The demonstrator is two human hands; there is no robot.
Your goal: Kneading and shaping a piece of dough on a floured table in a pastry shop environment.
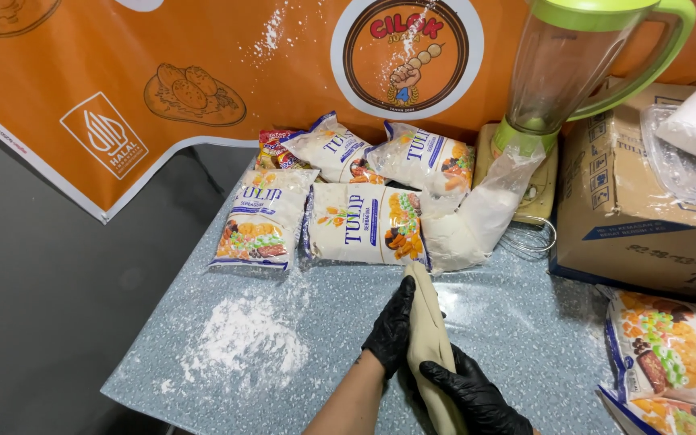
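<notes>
Both my hands wear black gloves and grip a long roll of pale beige dough (pixel 428 332) near the table's front edge. My left hand (pixel 392 329) wraps its left side, fingers curled over the upper part. Lower down on the right of the roll, my right hand (pixel 473 396) clasps it. The roll points away from me toward an open clear bag of white flour (pixel 477 217) just beyond its tip. A patch of loose flour (pixel 243 338) lies on the speckled grey-blue tabletop (pixel 525 322) to the left of my hands.
Several white flour packets (pixel 364 224) lie in rows at the back of the table. A blender with a green lid (pixel 561 72) stands behind them. At the right are a cardboard box (pixel 630 209) and more packets (pixel 670 346). An orange banner (pixel 203 56) hangs behind.
</notes>
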